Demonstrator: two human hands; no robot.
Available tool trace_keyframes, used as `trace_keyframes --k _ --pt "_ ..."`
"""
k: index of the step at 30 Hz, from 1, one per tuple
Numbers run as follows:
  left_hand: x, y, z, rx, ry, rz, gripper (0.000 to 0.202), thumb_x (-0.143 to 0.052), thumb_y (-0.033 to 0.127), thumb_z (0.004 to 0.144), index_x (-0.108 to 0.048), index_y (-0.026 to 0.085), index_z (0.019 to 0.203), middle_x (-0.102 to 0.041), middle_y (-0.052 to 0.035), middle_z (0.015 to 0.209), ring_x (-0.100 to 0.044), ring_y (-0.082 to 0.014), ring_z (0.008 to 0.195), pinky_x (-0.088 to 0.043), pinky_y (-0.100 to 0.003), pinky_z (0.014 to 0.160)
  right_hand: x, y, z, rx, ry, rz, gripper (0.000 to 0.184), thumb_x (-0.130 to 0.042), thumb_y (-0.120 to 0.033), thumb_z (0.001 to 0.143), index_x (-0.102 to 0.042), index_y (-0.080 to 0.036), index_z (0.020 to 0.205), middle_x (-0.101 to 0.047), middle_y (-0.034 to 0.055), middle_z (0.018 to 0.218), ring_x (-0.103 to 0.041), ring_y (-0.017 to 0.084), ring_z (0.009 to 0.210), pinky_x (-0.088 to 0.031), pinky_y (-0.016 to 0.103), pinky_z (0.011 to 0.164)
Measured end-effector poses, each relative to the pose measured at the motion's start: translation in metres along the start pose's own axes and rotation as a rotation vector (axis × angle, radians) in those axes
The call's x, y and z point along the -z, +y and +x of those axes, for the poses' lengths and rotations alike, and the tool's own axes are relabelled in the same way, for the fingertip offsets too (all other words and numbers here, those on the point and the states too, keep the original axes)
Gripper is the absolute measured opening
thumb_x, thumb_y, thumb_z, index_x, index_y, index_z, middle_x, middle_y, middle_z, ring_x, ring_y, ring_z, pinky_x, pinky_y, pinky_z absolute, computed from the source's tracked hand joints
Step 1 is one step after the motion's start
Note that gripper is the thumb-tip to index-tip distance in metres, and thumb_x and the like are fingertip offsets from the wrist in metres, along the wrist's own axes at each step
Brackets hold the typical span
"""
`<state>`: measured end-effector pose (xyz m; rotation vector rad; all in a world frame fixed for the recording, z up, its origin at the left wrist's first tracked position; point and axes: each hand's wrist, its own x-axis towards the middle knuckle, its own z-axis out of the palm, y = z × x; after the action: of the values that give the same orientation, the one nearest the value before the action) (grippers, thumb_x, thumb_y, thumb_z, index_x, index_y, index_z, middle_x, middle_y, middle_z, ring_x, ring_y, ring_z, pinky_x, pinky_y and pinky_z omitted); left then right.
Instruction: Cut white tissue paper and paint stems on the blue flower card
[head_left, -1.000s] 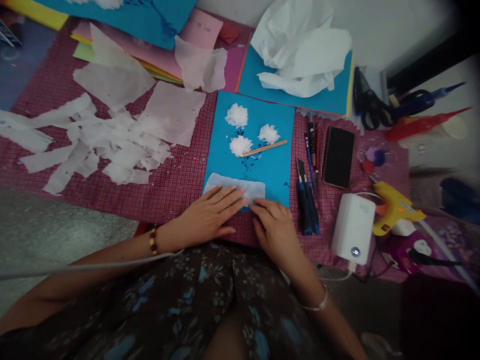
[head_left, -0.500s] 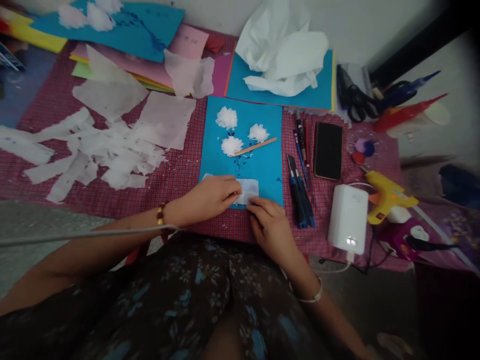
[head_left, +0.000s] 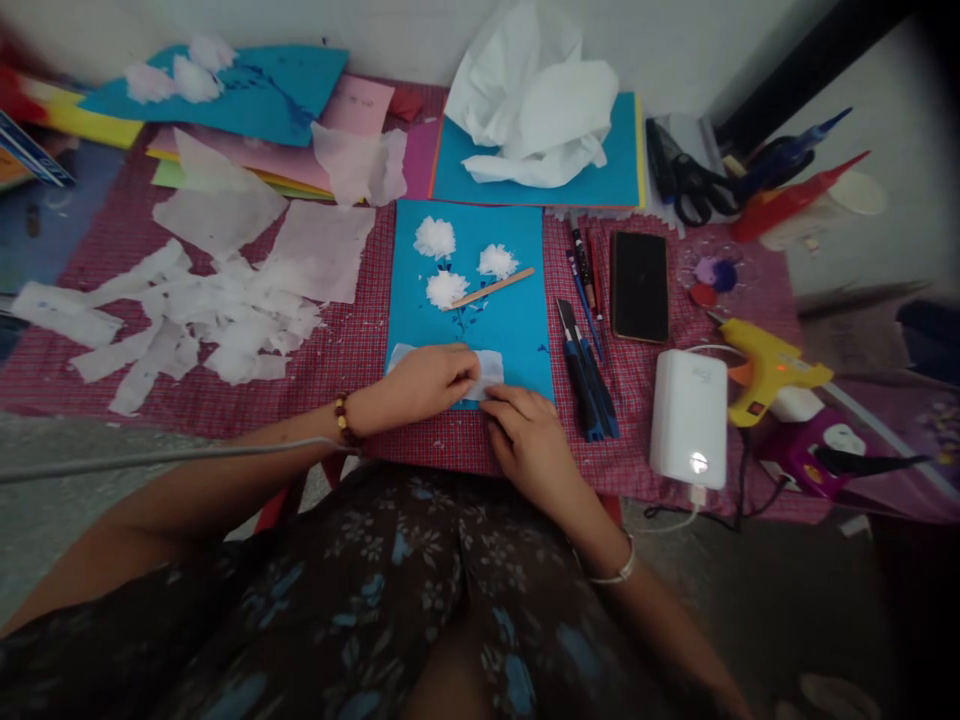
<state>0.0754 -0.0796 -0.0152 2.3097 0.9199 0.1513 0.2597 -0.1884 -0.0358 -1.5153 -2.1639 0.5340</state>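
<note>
A strip of thin white paper [head_left: 489,372] lies across the lower part of a blue sheet [head_left: 517,345]. My left hand [head_left: 429,382] rests over its middle, thumb and fingers curled together on the paper. At the strip's lower right corner, my right hand [head_left: 536,435] pinches the edge between thumb and fingertips. Above the hands, white fluffy paper flowers [head_left: 447,289] sit on the blue sheet around dark painted stems. A flat wooden stick [head_left: 493,288] lies slantwise there, its left end at the lower flower.
Torn white paper strips [head_left: 217,320] are heaped at left. Utility knives [head_left: 589,385], brushes [head_left: 585,270] and a phone [head_left: 639,285] lie to the right, beyond them a white power bank [head_left: 688,418] and a yellow glue gun [head_left: 772,370]. Crumpled white paper [head_left: 551,115] stands at the back.
The view has shifted slightly, moving the central things a little left in the picture. Both hands stay at the paper strip, almost in the same pose.
</note>
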Motion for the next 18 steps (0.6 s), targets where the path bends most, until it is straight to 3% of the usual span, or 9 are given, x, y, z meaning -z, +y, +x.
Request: trace_keyframes --k 4,8,11,13,14,16,18 --pt "0.006 -0.005 -0.001 0.046 0.11 -0.219 0.009 -0.05 0.02 0.086 -0.057 0.018 0.081 -0.059 0.0016 0.073 -0.051 -0.0113 0.065 -0.04 -0.024 0.06 0.0 0.0 0.0 -0.004 0.003 0.019 0.031 -0.051 -0.012 0.094 -0.069 -0.02 0.118 -0.069 0.0109 0.128 -0.062 0.028 0.116 -0.049 0.049 0.099" --pt "0.04 -0.021 -0.024 0.184 0.32 -0.32 0.007 -0.055 0.025 0.086 -0.056 0.019 0.083 -0.058 0.0017 0.074 -0.053 -0.0121 0.066 -0.045 -0.027 0.061 0.0 0.001 -0.001 -0.016 0.021 0.022 0.028 -0.052 -0.014 0.095 -0.07 -0.019 0.116 -0.07 0.0116 0.126 -0.063 0.028 0.115 -0.049 0.049 0.1" --pt "0.068 -0.037 -0.057 0.289 0.513 -0.039 0.009 -0.053 0.022 0.088 -0.06 0.02 0.094 -0.065 -0.0018 0.09 -0.059 -0.0179 0.087 -0.051 -0.037 0.083 -0.002 0.0 -0.001 -0.017 0.019 0.01 0.027 -0.052 -0.014 0.095 -0.07 -0.019 0.115 -0.07 0.0116 0.126 -0.063 0.029 0.114 -0.049 0.05 0.1" --pt "0.079 -0.046 -0.078 0.357 0.549 0.302 0.022 -0.053 0.022 0.092 -0.062 0.02 0.112 -0.063 -0.0044 0.117 -0.052 -0.0273 0.116 -0.041 -0.05 0.105 -0.004 -0.001 0.0 -0.011 0.028 0.008 0.027 -0.053 -0.013 0.094 -0.07 -0.018 0.114 -0.07 0.0117 0.126 -0.063 0.029 0.114 -0.05 0.05 0.1" --pt "0.081 -0.048 -0.086 0.375 0.549 0.406 0.025 -0.052 0.023 0.093 -0.062 0.019 0.117 -0.061 -0.0055 0.125 -0.049 -0.0303 0.123 -0.036 -0.054 0.109 -0.003 -0.001 -0.001 -0.002 0.037 0.018 0.027 -0.053 -0.013 0.094 -0.07 -0.018 0.114 -0.07 0.0118 0.125 -0.064 0.028 0.114 -0.05 0.05 0.099" --pt "0.08 -0.047 -0.094 0.35 0.503 0.472 0.024 -0.053 0.026 0.095 -0.064 0.017 0.114 -0.062 -0.0083 0.125 -0.052 -0.0307 0.12 -0.038 -0.055 0.108 0.001 0.0 -0.002 0.015 0.076 0.073 0.026 -0.052 -0.014 0.094 -0.07 -0.02 0.112 -0.071 0.0111 0.122 -0.065 0.026 0.112 -0.052 0.048 0.099" --pt "0.074 -0.039 -0.089 0.246 0.437 0.394 0.018 -0.053 0.028 0.095 -0.066 0.016 0.099 -0.067 -0.0079 0.107 -0.059 -0.0252 0.104 -0.046 -0.046 0.099 0.011 0.005 -0.005 -0.008 0.169 0.13 0.025 -0.052 -0.015 0.095 -0.069 -0.023 0.11 -0.071 0.0097 0.117 -0.066 0.024 0.109 -0.053 0.046 0.097"
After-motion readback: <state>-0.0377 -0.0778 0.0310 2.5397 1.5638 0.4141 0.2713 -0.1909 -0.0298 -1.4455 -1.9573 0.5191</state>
